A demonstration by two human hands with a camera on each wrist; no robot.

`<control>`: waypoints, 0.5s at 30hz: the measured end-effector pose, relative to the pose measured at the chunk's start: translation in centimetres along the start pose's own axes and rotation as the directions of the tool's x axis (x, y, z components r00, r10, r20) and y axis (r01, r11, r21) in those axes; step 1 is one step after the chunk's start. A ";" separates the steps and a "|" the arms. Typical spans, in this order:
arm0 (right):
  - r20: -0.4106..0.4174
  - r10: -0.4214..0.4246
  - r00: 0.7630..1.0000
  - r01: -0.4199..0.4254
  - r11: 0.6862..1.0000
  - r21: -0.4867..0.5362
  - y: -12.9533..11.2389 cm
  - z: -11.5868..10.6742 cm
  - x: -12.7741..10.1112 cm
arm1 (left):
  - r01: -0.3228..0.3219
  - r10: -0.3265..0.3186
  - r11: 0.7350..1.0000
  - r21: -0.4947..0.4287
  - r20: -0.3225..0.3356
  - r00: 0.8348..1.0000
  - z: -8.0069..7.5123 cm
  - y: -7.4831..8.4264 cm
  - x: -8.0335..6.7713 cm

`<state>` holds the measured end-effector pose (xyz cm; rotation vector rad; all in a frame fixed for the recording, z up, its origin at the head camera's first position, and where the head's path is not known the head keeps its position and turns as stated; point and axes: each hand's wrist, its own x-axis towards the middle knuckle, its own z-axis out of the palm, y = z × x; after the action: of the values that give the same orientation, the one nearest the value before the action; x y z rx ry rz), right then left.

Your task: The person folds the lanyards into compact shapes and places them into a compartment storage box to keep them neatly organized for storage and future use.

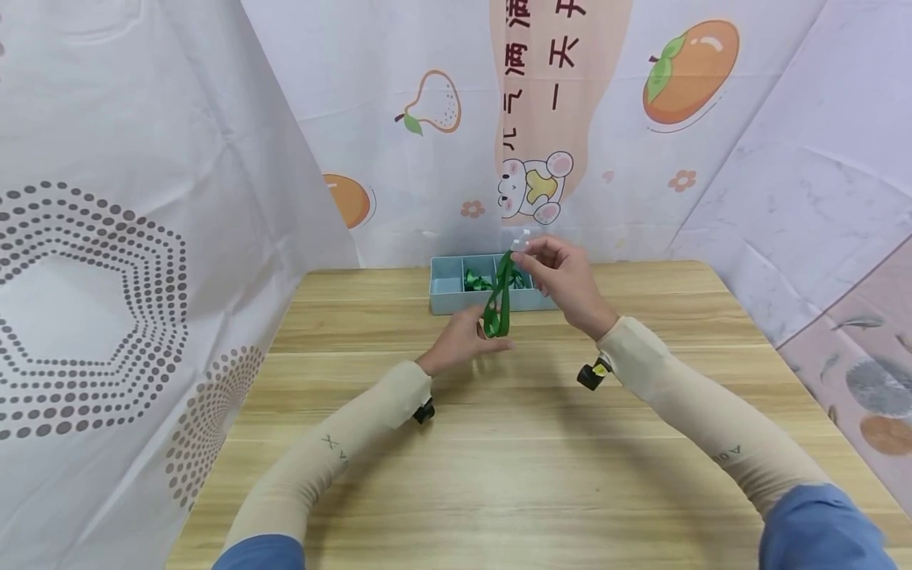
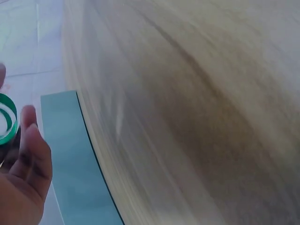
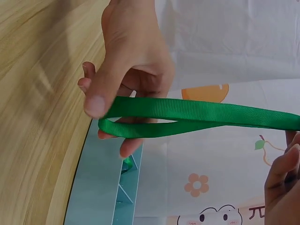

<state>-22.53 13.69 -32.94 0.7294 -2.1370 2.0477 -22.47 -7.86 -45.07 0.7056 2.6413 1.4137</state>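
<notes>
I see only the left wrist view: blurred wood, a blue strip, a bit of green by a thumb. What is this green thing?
Observer: It is a green ribbon, folded into a long loop.
Operator: Which hand holds it?
Observer: Both. The left hand pinches the lower end near the table; the right hand pinches the upper end, raised.
Operator: And the blue strip?
Observer: It is a blue tray with compartments at the far edge of the table; more green ribbon lies inside.
</notes>
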 end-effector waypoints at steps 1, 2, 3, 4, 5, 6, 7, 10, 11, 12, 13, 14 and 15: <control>-0.001 -0.005 1.000 0.005 1.000 -0.001 0.0 0.0 0.0 | -0.009 0.010 1.000 0.018 -0.017 1.000 0.0 0.0 0.0; -0.003 -0.009 1.000 0.009 1.000 -0.001 0.0 0.1 0.0 | -0.021 0.022 0.999 0.037 -0.029 0.999 0.1 -0.1 0.0; -0.003 -0.015 1.000 0.015 1.000 -0.001 0.0 0.1 0.0 | -0.031 0.033 0.998 0.054 -0.038 0.999 0.1 -0.1 0.0; -0.003 -0.018 1.000 0.018 1.000 -0.001 0.0 0.1 0.0 | -0.036 0.039 0.997 0.065 -0.046 0.998 0.0 -0.1 0.0; -0.002 -0.020 1.000 0.020 1.000 -0.003 -0.1 0.1 0.0 | -0.041 0.045 0.996 0.074 -0.052 0.998 0.0 -0.1 -0.1; 0.000 -0.020 1.000 0.020 1.000 -0.005 -0.1 0.1 0.0 | -0.044 0.049 0.996 0.078 -0.055 0.997 0.0 0.0 -0.1; 0.000 -0.021 1.000 0.021 1.000 -0.006 -0.1 0.0 0.0 | -0.048 0.052 0.996 0.077 -0.054 0.997 -0.1 0.0 -0.2; 0.003 -0.020 1.000 0.020 1.000 -0.012 0.1 -0.2 -0.1 | -0.047 0.049 0.998 0.049 -0.044 0.998 -0.2 -0.2 -0.4; 0.002 -0.020 1.000 0.020 1.000 -0.013 0.2 -0.3 -0.1 | -0.046 0.047 0.998 0.031 -0.041 0.998 -0.3 -0.3 -0.5; -0.001 -0.020 1.000 0.020 1.000 -0.015 0.3 -0.4 -0.2 | -0.044 0.044 0.999 0.009 -0.037 0.998 -0.4 -0.4 -0.6; -0.006 -0.018 1.000 0.018 1.000 -0.014 0.4 -0.6 -0.2 | -0.040 0.039 0.999 -0.014 -0.033 0.999 -0.5 -0.6 -0.7; -0.013 -0.014 1.000 0.013 1.000 -0.012 0.4 -0.7 -0.3 | -0.037 0.036 0.998 -0.044 -0.027 0.999 -0.6 -0.7 -0.8; -0.021 -0.006 1.000 0.006 1.000 -0.005 0.6 -0.9 -0.3 | -0.034 0.033 0.996 -0.079 -0.018 0.999 -0.7 -0.9 -0.9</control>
<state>-22.71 14.62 -33.48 0.7103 -2.1257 2.0364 -22.19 -9.17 -45.48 0.7359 2.5805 1.5299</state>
